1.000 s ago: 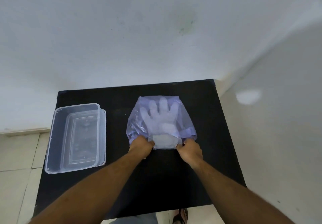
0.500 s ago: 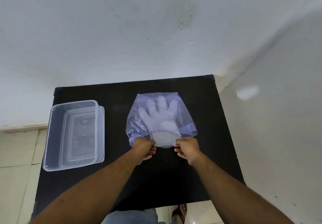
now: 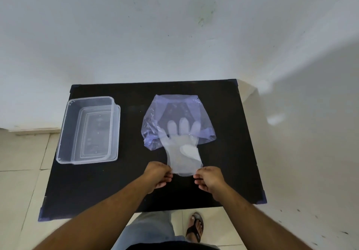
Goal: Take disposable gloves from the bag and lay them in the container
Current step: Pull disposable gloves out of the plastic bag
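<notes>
glove (image 3: 183,155): half out of bag (image 3: 175,113); left hand (image 3: 158,175) and right hand (image 3: 208,178) pinch cuff corners to slide it flat; container (image 3: 64,133) empty

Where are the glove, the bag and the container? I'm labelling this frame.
glove (image 3: 182,158): head view, on its palm, outside the bag.
bag (image 3: 174,106): head view, on its far closed end.
container (image 3: 89,99): head view, on its far rim.
</notes>
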